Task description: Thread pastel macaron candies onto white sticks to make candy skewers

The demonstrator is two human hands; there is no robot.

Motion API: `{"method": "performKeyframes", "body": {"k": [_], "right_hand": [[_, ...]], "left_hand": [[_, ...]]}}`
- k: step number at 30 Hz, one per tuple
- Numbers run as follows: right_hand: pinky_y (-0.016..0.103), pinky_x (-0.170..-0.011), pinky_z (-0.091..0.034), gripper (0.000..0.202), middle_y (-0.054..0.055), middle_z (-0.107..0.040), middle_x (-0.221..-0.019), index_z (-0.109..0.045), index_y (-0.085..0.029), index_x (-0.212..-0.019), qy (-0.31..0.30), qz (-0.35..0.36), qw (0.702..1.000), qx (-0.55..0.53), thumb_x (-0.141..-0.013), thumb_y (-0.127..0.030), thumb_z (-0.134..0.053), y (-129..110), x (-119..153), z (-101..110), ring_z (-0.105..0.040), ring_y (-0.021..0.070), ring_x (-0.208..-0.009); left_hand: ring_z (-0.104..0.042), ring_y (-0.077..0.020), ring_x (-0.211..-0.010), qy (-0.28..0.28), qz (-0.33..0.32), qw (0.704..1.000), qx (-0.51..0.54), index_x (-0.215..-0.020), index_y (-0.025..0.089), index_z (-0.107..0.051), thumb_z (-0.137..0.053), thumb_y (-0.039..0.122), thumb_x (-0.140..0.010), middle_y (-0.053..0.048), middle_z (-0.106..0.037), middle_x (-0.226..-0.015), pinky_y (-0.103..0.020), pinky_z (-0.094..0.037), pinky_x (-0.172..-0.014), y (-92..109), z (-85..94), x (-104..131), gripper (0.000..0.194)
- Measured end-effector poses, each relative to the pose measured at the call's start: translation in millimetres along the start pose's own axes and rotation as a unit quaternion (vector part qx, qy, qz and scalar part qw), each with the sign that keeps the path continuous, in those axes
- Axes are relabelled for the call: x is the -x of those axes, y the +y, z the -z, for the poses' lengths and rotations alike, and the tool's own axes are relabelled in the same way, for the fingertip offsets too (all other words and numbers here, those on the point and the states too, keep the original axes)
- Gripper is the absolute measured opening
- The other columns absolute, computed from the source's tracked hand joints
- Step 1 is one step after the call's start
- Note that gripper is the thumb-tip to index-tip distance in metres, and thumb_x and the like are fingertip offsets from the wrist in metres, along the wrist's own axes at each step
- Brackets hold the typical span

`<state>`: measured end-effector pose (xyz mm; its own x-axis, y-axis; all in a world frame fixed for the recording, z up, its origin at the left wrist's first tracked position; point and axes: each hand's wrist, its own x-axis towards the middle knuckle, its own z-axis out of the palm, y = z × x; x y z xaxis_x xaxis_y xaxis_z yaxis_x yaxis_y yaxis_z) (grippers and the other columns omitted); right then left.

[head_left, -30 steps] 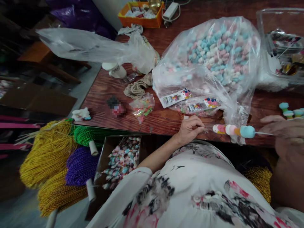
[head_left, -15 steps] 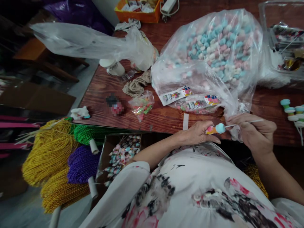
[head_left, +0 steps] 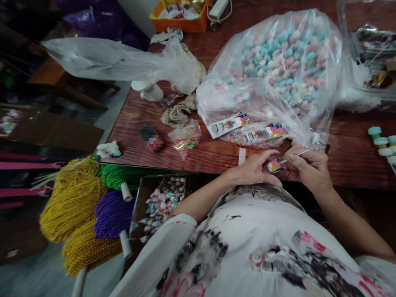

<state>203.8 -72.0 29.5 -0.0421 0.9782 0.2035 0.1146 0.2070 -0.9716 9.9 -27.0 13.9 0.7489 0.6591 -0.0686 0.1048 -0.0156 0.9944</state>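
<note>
My left hand (head_left: pixel 258 168) curls round a small clear packet (head_left: pixel 275 165) printed in pink, yellow and blue, its thumb and forefinger on either side. The lower end of the packet is hidden in that hand. Close on its right, my right hand (head_left: pixel 311 165) pinches a thin white stick (head_left: pixel 302 154) at the packet's opening. No marshmallow shows on the stick; whatever is on its hidden end cannot be seen. Just beyond my hands, several printed packets (head_left: pixel 230 125) lie on a large clear bag (head_left: pixel 278 62) of pink, blue and white marshmallow pieces.
At the right table edge are marshmallow sticks (head_left: pixel 383 142). A small bag of coloured pieces (head_left: pixel 185 138), a cloth (head_left: pixel 177 113) and a white cup (head_left: pixel 150 91) stand to the left. Below the edge, an open box (head_left: pixel 165 198) of wrapped sticks sits beside yellow cord bundles (head_left: pixel 72 202).
My right hand has moved left with the stick, close against my left hand. The blue marshmallow that showed between my hands is out of sight, and the printed packet shows there now.
</note>
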Motion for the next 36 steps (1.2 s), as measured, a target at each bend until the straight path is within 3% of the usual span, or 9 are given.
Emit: {"method": "performKeyframes", "body": {"k": [4,7,11,16,20,22,26,31,36], "right_hand": [[0.026,-0.061,-0.052,0.012,0.000,-0.066,-0.075,-0.068,-0.020,-0.085,0.049,-0.020,0.999,-0.005,-0.083,-0.031,-0.071,-4,-6,4,-0.061,0.0134,-0.065],[0.025,-0.057,-0.050,0.012,-0.001,-0.064,-0.073,-0.064,-0.021,-0.083,0.084,0.010,0.996,0.005,-0.081,-0.029,-0.073,-7,-14,1,-0.059,0.0127,-0.062],[0.025,-0.058,-0.045,0.015,-0.001,-0.059,-0.070,-0.060,-0.020,-0.075,-0.014,0.063,0.995,0.070,-0.086,-0.029,-0.067,-4,-23,-2,-0.054,0.0121,-0.063],[0.028,-0.070,-0.048,0.022,0.001,-0.060,-0.077,-0.062,-0.020,-0.079,-0.121,0.058,0.988,0.073,-0.094,-0.034,-0.056,2,-27,7,-0.057,0.0140,-0.074],[0.032,-0.080,-0.050,0.023,0.003,-0.065,-0.084,-0.067,-0.023,-0.085,-0.046,0.056,0.997,0.037,-0.097,-0.037,-0.053,6,-28,18,-0.062,0.0178,-0.084],[0.032,-0.080,-0.051,0.022,0.002,-0.067,-0.087,-0.069,-0.024,-0.087,-0.028,0.052,0.998,0.019,-0.096,-0.037,-0.054,9,-30,18,-0.064,0.0179,-0.084],[0.033,-0.083,-0.051,0.021,0.003,-0.069,-0.089,-0.071,-0.024,-0.091,-0.027,0.059,0.998,0.008,-0.096,-0.036,-0.055,11,-34,9,-0.064,0.0180,-0.087],[0.032,-0.084,-0.052,0.025,0.003,-0.071,-0.090,-0.074,-0.024,-0.095,-0.048,0.048,0.998,-0.006,-0.095,-0.041,-0.056,15,-30,-4,-0.065,0.0177,-0.090],[0.034,-0.090,-0.052,0.037,0.005,-0.068,-0.116,-0.067,-0.028,-0.123,0.020,0.012,1.000,-0.005,-0.090,-0.044,-0.063,24,-17,-8,-0.064,0.0198,-0.103]], "left_hand": [[-0.051,-0.0094,-0.063,-0.045,0.024,0.995,0.088,-0.094,0.016,-0.058,-0.066,0.060,-0.082,0.003,-0.056,-0.074,-0.022,-0.042,-0.060,5,-0.8,5,0.046],[-0.045,-0.0083,-0.055,-0.006,0.018,0.998,0.064,-0.086,0.018,-0.051,-0.052,0.065,-0.090,0.005,-0.048,-0.064,-0.022,-0.037,-0.053,10,-9.6,2,0.047],[-0.044,-0.0102,-0.057,0.032,-0.021,0.999,0.004,-0.082,0.019,-0.050,-0.036,0.070,-0.093,0.004,-0.045,-0.062,-0.024,-0.038,-0.056,12,-18.0,-3,0.053],[-0.049,-0.0087,-0.056,0.014,0.030,0.998,0.047,-0.086,0.017,-0.055,-0.040,0.071,-0.091,0.002,-0.053,-0.065,-0.022,-0.039,-0.053,6,-6.8,-5,0.057],[-0.056,-0.0083,-0.057,-0.057,0.097,0.980,0.162,-0.117,0.017,-0.060,-0.053,0.074,-0.083,-0.002,-0.065,-0.078,-0.019,-0.039,-0.049,-1,13.1,-5,0.066],[-0.053,-0.0061,-0.052,-0.055,0.128,0.972,0.190,-0.119,0.017,-0.062,-0.062,0.069,-0.081,-0.002,-0.065,-0.076,-0.017,-0.036,-0.045,-2,17.1,-6,0.064],[-0.045,-0.0031,-0.042,0.015,0.167,0.955,0.246,-0.101,0.013,-0.069,-0.072,0.061,-0.077,0.000,-0.064,-0.067,-0.015,-0.028,-0.038,4,7.0,-6,0.054],[-0.037,-0.0014,-0.037,0.128,0.161,0.931,0.300,-0.075,0.012,-0.066,-0.084,0.054,-0.064,0.004,-0.057,-0.054,-0.016,-0.022,-0.036,6,-10.6,-7,0.047],[-0.044,-0.0032,-0.043,0.248,0.104,0.899,0.345,-0.082,0.013,-0.071,-0.086,0.054,-0.060,0.001,-0.063,-0.062,-0.016,-0.024,-0.036,4,-12.8,-13,0.048]]}}
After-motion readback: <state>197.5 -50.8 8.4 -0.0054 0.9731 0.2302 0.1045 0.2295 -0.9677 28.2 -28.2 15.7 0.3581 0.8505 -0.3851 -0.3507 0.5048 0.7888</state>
